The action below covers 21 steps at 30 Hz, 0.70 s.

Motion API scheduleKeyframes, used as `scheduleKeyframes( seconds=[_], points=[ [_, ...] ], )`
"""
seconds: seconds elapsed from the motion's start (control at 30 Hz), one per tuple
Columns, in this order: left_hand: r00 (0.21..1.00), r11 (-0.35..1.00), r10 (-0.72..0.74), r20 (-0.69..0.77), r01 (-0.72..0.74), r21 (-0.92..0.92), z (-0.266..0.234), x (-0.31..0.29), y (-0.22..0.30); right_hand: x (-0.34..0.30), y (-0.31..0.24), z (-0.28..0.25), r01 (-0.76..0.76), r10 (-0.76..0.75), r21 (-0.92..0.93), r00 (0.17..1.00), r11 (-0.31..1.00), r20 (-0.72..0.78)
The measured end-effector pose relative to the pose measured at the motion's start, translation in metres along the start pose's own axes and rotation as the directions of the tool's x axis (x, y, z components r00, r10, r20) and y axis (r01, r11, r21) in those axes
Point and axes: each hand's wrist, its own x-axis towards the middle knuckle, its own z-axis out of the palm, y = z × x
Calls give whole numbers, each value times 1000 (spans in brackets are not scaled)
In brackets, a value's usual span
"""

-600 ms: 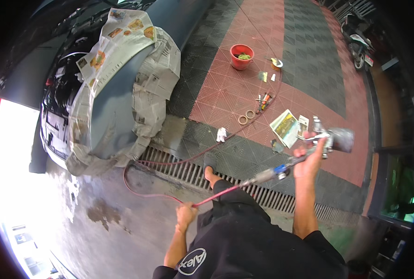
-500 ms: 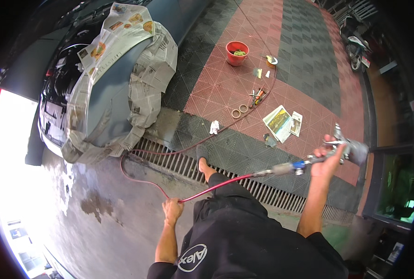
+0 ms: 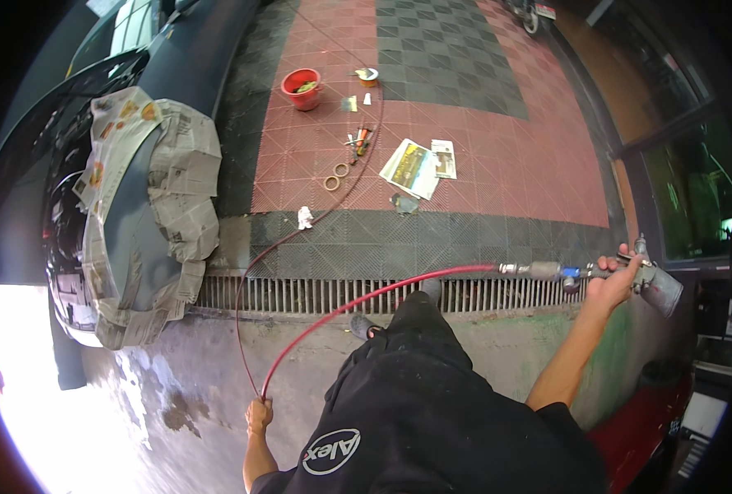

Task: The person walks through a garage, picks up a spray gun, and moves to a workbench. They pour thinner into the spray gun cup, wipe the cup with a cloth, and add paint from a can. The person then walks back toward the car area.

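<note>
Out to the right, my right hand (image 3: 617, 278) is closed round the handle of a spray gun (image 3: 655, 288) with a grey metal cup. A blue-and-silver inline fitting (image 3: 539, 270) joins the gun to a red air hose (image 3: 366, 288). That hose arcs across in front of my body to my left hand (image 3: 259, 414), which grips it low on the left. From there it runs up over the drain and along the floor mats. On the left stands a car whose grey-primed fender (image 3: 127, 222) is framed by taped newspaper (image 3: 186, 173).
A metal drain grate (image 3: 333, 293) crosses in front of my feet. On the red and black mats lie a red bucket (image 3: 302, 97), tape rolls (image 3: 332, 183), hand tools (image 3: 359, 142), newspapers (image 3: 411, 169), a crumpled white cloth (image 3: 304, 218) and an open can (image 3: 368, 78).
My body and view have turned to the right, so car and mats sit further left. My left hand has lowered with the hose; the spray gun stays in my right hand.
</note>
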Motion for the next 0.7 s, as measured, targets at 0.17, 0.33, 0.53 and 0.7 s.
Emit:
scheduleKeyframes(
  seconds=[0.17, 0.33, 0.53, 0.7],
  points=[
    [985, 895, 152, -85, -174, -411, -25, -44, 208, 43, 15, -79, -6, 5, -302, 1000, 953, -4],
    [766, 477, 641, 46, -351, -806, -56, -145, 507, 106, 29, -112, 3, 133, -568, 971, 823, 198],
    [195, 343, 931, 308, -756, -558, -37, -258, 835, 178, 24, -99, -11, 323, -553, 821, 833, 470],
    [-52, -17, 996, 70, -904, -426, 35, -294, 962, 256, 30, -65, 0, 281, -493, 822, 870, 496]
  ],
)
